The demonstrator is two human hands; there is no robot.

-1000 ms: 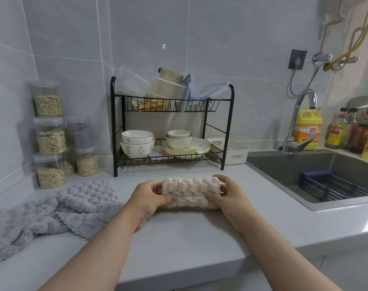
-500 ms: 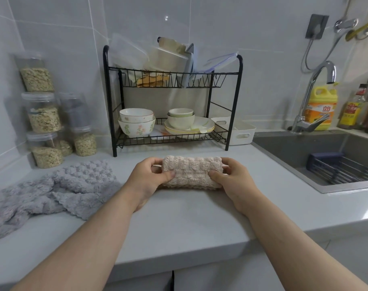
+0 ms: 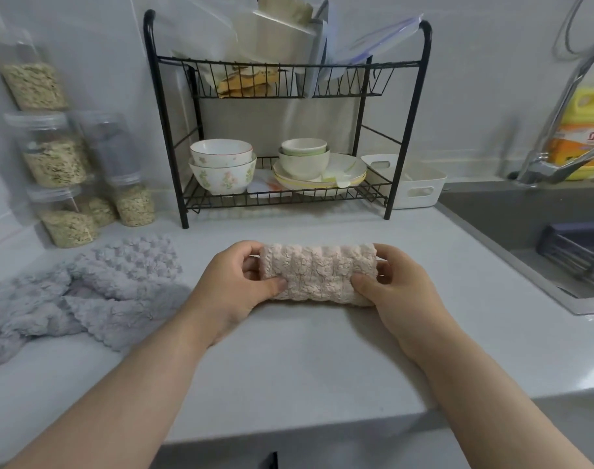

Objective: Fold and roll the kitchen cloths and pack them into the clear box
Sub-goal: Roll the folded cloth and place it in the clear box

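- The pink cloth (image 3: 317,274) is rolled into a short, thick log. It lies crosswise at the middle of the tabletop (image 3: 305,367), in front of the black rack (image 3: 407,130).
- The left hand (image 3: 234,286) grips the roll's left end. Its thumb presses the near face, and the fingers (image 3: 246,253) curl over the top.
- The right hand (image 3: 400,286) holds the right end the same way, with the thumb on the near face and the fingers (image 3: 388,253) wrapped over the end.
- The grey cloth (image 3: 95,292) lies unfolded and crumpled on the tabletop to the left, apart from the left forearm.
- Clear plastic boxes (image 3: 217,38) and lids stand tilted on the rack's upper shelf. They are blurred, so I cannot tell them apart.
- The lower shelf carries stacked bowls (image 3: 222,167) on the left and plates (image 3: 322,177) with smaller bowls on the right.
- Clear jars (image 3: 55,160) of grain are stacked against the wall on the left.
- A white basket (image 3: 414,186) sits just right of the rack, beside the sink (image 3: 512,225).
- A tap (image 3: 556,164) and a yellow bottle (image 3: 583,137) stand behind the sink.
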